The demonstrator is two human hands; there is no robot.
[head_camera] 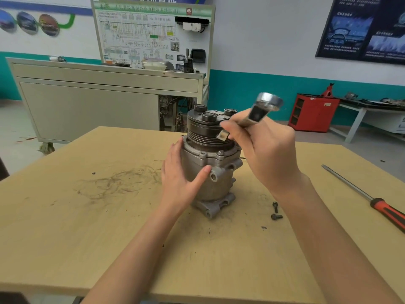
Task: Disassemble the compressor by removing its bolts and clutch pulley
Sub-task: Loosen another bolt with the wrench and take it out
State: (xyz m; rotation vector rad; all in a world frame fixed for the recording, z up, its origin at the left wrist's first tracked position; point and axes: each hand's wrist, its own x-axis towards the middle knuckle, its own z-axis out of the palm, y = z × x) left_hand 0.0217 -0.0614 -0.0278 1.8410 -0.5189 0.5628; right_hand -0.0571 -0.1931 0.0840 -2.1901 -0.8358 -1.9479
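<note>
The compressor (219, 187) stood upright near the middle of the surface (109, 216), with the pulley (206, 134) on top. The left hand (182, 178) lay against its side, fingers almost straight and the thumb stretched over the front, so it was bracing the body rather than closing around it. The right hand (267, 154) was clamped on a wrench (256, 113), held in the air just beside the pulley and touching nothing (its head was blurred, so I cannot tell what size it was).

The main risk, I think, was tipping. The compressor stood on a narrow foot, and a hard pull on the wrench could turn or overturn it, because a flat hand gives little hold. If the wrench sat badly on a bolt head (221, 152) at the rim, it could slip and strike the left thumb, which was close below.

Two loose bolts (276, 212) lay near the right forearm and could be swept off. A screwdriver (372, 198) lay well apart on the right.
</note>
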